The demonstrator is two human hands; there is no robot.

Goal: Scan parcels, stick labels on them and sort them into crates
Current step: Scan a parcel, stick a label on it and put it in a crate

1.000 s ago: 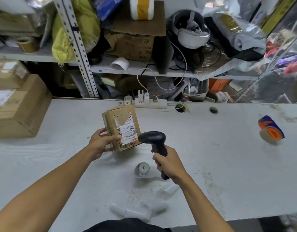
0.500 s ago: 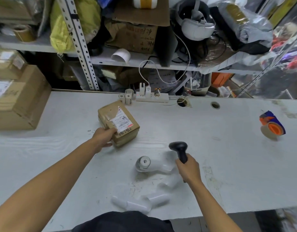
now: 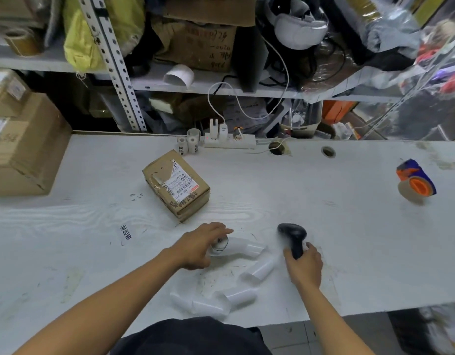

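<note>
Black handheld scanner (image 3: 292, 237) is gripped by the right hand (image 3: 305, 267); the left hand (image 3: 199, 248), loosely spread, seemingly touches a white label roll (image 3: 221, 245) on the worn white worktop (image 3: 323, 213).

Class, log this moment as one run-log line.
parcel: on table, untouched | left hand: over label roll | right hand: holds scanner

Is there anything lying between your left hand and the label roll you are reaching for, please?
Nothing visible does. The left hand is already over the label roll, fingers stretched across its top. The parcel lies further back, apart from both.
</note>
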